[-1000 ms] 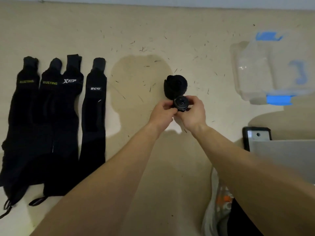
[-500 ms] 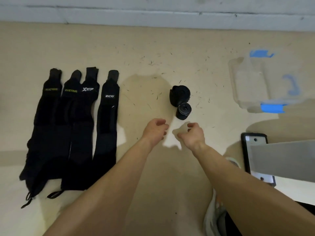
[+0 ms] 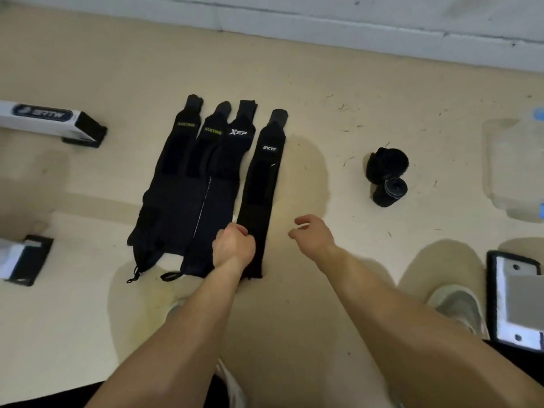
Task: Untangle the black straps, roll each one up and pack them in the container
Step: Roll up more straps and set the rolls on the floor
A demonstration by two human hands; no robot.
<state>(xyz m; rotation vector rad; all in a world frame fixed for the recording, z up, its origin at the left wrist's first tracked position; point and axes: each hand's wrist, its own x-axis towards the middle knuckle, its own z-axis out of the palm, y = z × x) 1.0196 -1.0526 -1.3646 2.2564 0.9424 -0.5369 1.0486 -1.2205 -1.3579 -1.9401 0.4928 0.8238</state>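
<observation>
Several flat black straps lie side by side on the beige floor; the rightmost strap (image 3: 259,198) carries a white logo. My left hand (image 3: 234,245) is curled at that strap's lower left edge and seems to pinch it. My right hand (image 3: 313,234) hovers just right of the strap, fingers loosely curled, holding nothing. Two rolled straps sit together further right: a bigger roll (image 3: 387,163) and a smaller roll (image 3: 390,191) in front of it. The clear container (image 3: 512,172) with blue clips lies at the right edge, partly cut off.
A white bar with a black end cap (image 3: 44,116) lies at the left, and another white and black piece (image 3: 23,260) below it. A black-framed grey device (image 3: 515,304) sits at the lower right beside my shoe (image 3: 456,304). A pale wall (image 3: 353,22) borders the far side.
Both hands let go of the smaller roll, which now rests by the bigger one. The view swung left, and my left hand moved onto the rightmost flat strap.
</observation>
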